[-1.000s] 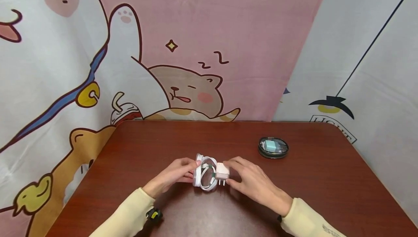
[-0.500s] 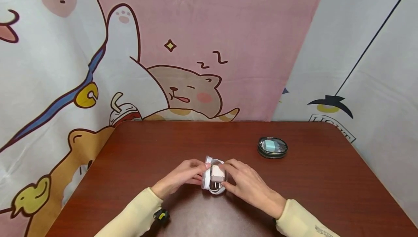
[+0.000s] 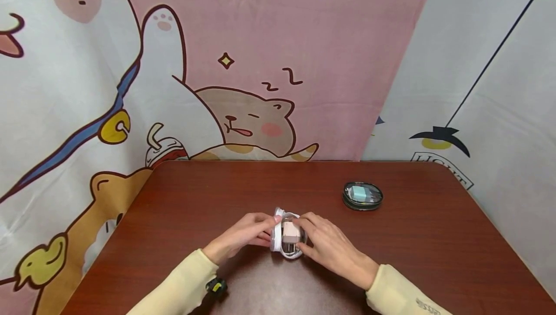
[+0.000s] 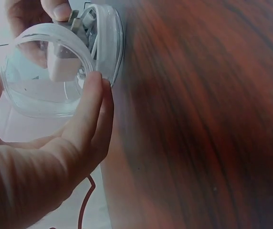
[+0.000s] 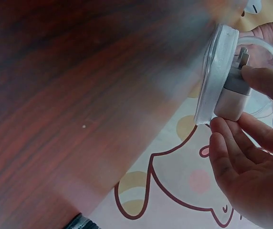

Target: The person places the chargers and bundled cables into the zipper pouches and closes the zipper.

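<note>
My left hand (image 3: 243,233) holds up the clear lid (image 4: 38,107) of a small round zip case (image 5: 217,71) with white edging, its thumb and fingers spread around the lid's rim. My right hand (image 3: 332,242) pinches a pale pink and grey wall charger (image 3: 291,232) between thumb and fingertips. The charger sits at the mouth of the case, overlapping its lower half, with its metal prongs (image 5: 244,56) pointing toward my body. A coiled white cable (image 3: 292,255) lies in the case behind the charger, partly hidden by it.
A dark-edged oval clear case (image 3: 363,196) with a light blue charger in it stands at the back right of the brown table (image 3: 208,184). Behind the table hangs a cartoon-printed cloth (image 3: 339,64).
My right hand has brought the charger leftward, from beside the case to over its coiled cable. The case and my left hand have shifted slightly right.
</note>
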The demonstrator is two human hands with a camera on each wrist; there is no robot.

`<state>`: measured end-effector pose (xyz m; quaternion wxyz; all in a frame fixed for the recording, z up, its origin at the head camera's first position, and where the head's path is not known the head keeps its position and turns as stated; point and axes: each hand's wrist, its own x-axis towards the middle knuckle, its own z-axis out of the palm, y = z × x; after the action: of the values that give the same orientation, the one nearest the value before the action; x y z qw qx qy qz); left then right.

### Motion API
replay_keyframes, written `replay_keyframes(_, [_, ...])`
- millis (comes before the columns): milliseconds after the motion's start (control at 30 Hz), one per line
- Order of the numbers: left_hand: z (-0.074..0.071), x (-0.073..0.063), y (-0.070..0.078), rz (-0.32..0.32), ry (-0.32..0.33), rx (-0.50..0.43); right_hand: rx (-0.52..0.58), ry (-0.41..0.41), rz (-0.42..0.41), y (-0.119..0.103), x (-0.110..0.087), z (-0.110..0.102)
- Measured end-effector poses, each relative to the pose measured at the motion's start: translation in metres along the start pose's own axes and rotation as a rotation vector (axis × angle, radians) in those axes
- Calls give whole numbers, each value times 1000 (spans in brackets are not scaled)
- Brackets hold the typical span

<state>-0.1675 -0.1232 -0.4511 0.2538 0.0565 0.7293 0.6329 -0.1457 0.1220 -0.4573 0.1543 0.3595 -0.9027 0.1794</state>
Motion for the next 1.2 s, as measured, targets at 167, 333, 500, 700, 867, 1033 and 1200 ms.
replay_keyframes(167, [0, 1, 0, -6, -8, -8, -3, -43, 13, 1, 0, 3])
replay_keyframes(333, [-1, 2, -1, -10, -9, -4, -28, -62, 1, 2, 1, 4])
replay_keyframes(500, [-1, 3, 0, -10, -13, 5, -43, -68, -23, 4, 3, 5])
replay_keyframes(700, [0, 4, 2, -8, -4, 43, -59, -96, -20, 5, 6, 5])
replay_keyframes(867, [2, 6, 3, -18, 7, 57, -40, -117, -21, 8, 8, 5])
replay_keyframes(1033, [2, 9, 2, -21, 11, 61, 1, -131, -18, 12, 8, 7])
replay_keyframes(1200, [1, 11, 1, -24, 8, 59, 18, -139, -21, 12, 10, 7])
